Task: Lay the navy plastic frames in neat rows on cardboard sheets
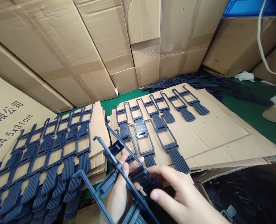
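Frames (106,183) of dark blue plastic, with hooked ends, are held up at the lower middle of the head view, above the front edge of the work surface. The person's left hand (119,191) grips them from below, its thumb and fingers closed around the bars. The right hand (180,191) reaches in with thumb and fingers spread apart, its fingertips at the right side of the held frames.

At the lower right, an open cardboard box (199,186) contains a jumble of dark plastic parts (230,213), mostly in shadow. At the upper right, a blue crate (247,8) sits on a closed carton (224,43); what it contains cannot be seen. A white cable (259,37) hangs in front. At the left, a printed carton (4,105) carries dark lettering and measurements, and tall brown cardboard (58,46) stands along the back.

Between these, matching pieces (178,160), each with a ribbed pad, lie in two rows on cardboard sheets (212,137). More of them, overlapping in layers (50,180), cover the sheets at the left. A loose pile (194,82) of dark parts lies behind on the green surface (233,109), near a crumpled white scrap (244,76).
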A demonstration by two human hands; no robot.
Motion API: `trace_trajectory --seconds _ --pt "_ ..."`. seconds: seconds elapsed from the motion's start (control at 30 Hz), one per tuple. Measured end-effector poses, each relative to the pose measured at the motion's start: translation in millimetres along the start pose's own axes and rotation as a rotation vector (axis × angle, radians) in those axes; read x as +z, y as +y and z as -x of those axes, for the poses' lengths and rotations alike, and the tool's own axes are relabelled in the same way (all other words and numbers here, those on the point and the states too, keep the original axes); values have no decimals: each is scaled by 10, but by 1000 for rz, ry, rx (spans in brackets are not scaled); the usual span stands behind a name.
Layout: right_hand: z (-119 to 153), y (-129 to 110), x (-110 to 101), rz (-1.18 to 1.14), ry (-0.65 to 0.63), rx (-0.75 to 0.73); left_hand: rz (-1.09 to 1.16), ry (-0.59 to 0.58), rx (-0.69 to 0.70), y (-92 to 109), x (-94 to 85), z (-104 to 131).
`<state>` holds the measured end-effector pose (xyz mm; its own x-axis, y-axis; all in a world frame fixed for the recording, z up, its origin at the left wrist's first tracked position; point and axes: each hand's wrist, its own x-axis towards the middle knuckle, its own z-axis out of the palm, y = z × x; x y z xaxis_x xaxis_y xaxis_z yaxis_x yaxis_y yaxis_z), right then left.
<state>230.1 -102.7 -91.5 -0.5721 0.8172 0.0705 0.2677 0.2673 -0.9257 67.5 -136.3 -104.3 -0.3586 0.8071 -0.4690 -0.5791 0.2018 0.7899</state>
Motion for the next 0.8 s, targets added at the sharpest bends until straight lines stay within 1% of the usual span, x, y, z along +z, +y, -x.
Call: trace_trajectory --seconds 0.1,0.17,0.2,0.27,0.33,0.4,0.43,0.47,0.5,0.57,0.63,0.7,0.73,0.8 --pt "-19 63 68 -110 -60 151 -18 -68 47 -42 86 9" --pt "-28 119 84 -256 -100 205 -27 -111 55 -71 112 12" --pt "-28 144 77 -359 -144 221 -25 -120 53 -84 115 16" --pt "-22 181 32 -582 -248 258 -12 -116 51 -99 105 25" --pt "-14 204 -48 -784 -311 304 -10 -106 51 -88 68 30" --pt "-7 218 -160 -953 -315 329 -15 -118 58 -48 11 25" --pt "-3 227 -229 -1021 -294 340 -12 -134 69 -17 -21 18" --pt "1 243 -304 -1063 -248 349 -4 -151 88 18 -53 8" --pt "4 268 -386 -1075 -174 354 7 -165 114 56 -83 -6" --pt "1 358 -555 -1023 39 326 25 -168 163 131 -137 -44" --pt "-21 498 -714 -896 270 262 39 -140 186 198 -177 -93" --pt "-57 661 -843 -694 457 233 72 -109 178 256 -203 -146" --pt "-76 737 -891 -544 540 239 95 -97 168 282 -212 -169" --pt "-104 861 -952 -135 679 236 139 -82 144 329 -225 -205"
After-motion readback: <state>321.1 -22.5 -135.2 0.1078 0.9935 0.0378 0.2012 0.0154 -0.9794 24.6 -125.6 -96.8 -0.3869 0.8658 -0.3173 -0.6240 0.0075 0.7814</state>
